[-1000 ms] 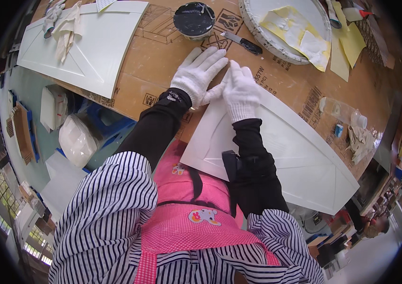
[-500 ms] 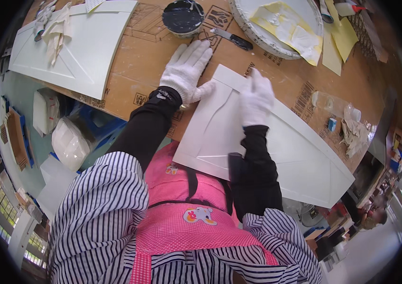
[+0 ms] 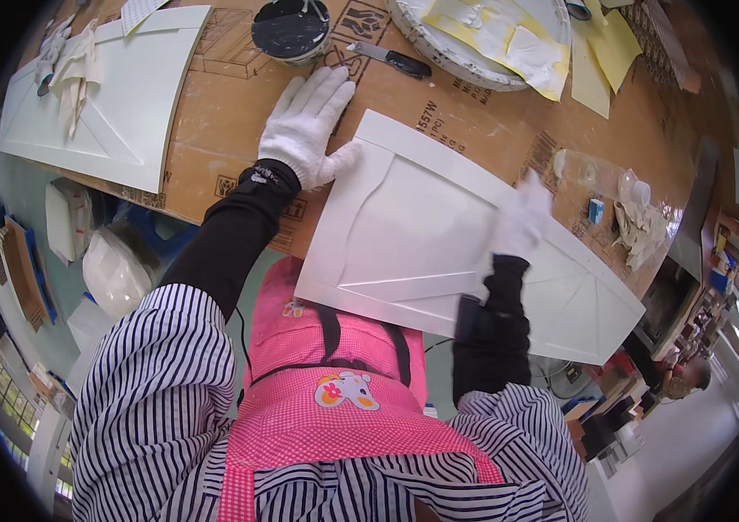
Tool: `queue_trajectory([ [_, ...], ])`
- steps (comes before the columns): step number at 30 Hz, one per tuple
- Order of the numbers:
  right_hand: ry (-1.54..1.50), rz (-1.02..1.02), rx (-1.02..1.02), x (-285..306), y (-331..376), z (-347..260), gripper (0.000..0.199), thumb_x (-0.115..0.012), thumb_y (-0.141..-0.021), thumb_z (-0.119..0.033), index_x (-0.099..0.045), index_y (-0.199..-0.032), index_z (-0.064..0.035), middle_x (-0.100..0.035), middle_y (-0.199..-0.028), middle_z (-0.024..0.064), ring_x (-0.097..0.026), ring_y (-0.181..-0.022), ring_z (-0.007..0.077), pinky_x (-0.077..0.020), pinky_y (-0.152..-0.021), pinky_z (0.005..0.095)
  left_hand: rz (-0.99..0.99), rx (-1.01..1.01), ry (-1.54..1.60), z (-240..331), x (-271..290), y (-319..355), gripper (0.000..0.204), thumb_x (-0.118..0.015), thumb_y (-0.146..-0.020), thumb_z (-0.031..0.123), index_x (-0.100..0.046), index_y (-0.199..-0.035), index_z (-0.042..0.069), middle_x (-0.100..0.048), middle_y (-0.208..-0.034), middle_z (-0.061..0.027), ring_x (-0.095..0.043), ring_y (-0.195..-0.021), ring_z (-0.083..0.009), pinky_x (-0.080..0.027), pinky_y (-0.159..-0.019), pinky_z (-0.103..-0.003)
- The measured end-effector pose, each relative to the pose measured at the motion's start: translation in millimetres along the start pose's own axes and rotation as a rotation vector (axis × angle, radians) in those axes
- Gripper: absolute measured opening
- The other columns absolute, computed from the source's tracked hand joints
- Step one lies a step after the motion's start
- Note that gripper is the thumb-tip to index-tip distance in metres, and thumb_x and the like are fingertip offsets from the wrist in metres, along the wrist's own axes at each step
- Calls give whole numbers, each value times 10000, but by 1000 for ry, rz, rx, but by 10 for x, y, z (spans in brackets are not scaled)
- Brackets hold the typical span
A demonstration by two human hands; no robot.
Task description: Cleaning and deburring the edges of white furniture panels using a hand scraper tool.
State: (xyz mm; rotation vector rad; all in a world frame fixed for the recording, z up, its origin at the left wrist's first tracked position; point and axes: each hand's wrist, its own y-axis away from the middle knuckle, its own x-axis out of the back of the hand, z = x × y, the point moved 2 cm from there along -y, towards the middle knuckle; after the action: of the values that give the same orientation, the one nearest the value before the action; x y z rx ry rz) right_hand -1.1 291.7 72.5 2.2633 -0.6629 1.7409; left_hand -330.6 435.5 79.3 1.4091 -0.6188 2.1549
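A white panel (image 3: pixel 422 213) with raised strips along its border and diagonal strips lies at the near edge of the table, partly overhanging toward my apron. My left hand (image 3: pixel 304 130), in a white knit glove, rests flat on the cardboard with fingers spread. Its thumb reaches the panel's left edge. Over the panel's right half is my right hand (image 3: pixel 522 217), also gloved in white. Motion smears its fingers, and whether anything is in them is hidden.
Printed cardboard (image 3: pixel 456 109) covers the table. Beyond my left hand stand a tub of dark stuff (image 3: pixel 291 33) and a utility knife (image 3: pixel 391 59). A round white lid (image 3: pixel 439 52) bears yellow sheets. A second white panel (image 3: pixel 126 87) lies left; a clear bottle (image 3: pixel 591 170) lies right.
My right hand has swept rightward across the panel, baring its middle. The left hand stays flat beside the panel's edge. The whole view has shifted slightly.
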Motion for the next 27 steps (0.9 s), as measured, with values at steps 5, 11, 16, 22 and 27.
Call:
queue_trajectory([
  [5,-242,-85,279,-483,-304,-1572,272,-511,-922,-131,-604,-1167,-58,-627,-991,172,-660,-858,369,-545,-748,466,12,-51,-17,119,-85,-158,807,-665,-842,450,-407,-1505,70,-369,-1591,-152,-327,-1477,-345,-231,-1219,-515],
  [11,-255,-94,58,-152,-136,-819,267,-610,-946,-192,-668,-1185,-87,-657,-976,145,-650,-947,335,-526,-850,427,6,-33,-44,58,-42,-96,789,-667,-833,383,-406,-1508,69,-377,-1586,-158,-319,-1483,-349,-234,-1220,-508],
  [16,-113,-7,-211,483,51,1314,321,-568,-972,-187,-689,-1218,-21,-695,-1143,197,-651,-1087,334,-490,-963,392,0,-22,-17,32,-49,-85,789,-676,-830,362,-404,-1507,62,-379,-1583,-163,-322,-1481,-350,-236,-1220,-511],
  [22,57,180,-465,627,104,2141,351,-552,-981,-192,-673,-1237,15,-689,-1204,219,-642,-1144,349,-477,-993,394,-3,-32,-25,111,10,-130,793,-679,-822,392,-421,-1490,54,-386,-1577,-175,-338,-1468,-369,-246,-1207,-532],
  [27,-4,114,-52,22,70,169,306,-571,-943,-127,-654,-1220,-26,-647,-971,195,-627,-917,373,-507,-843,436,23,-5,28,44,13,-55,780,-671,-821,456,-457,-1449,45,-406,-1559,-176,-362,-1448,-374,-269,-1194,-539],
])
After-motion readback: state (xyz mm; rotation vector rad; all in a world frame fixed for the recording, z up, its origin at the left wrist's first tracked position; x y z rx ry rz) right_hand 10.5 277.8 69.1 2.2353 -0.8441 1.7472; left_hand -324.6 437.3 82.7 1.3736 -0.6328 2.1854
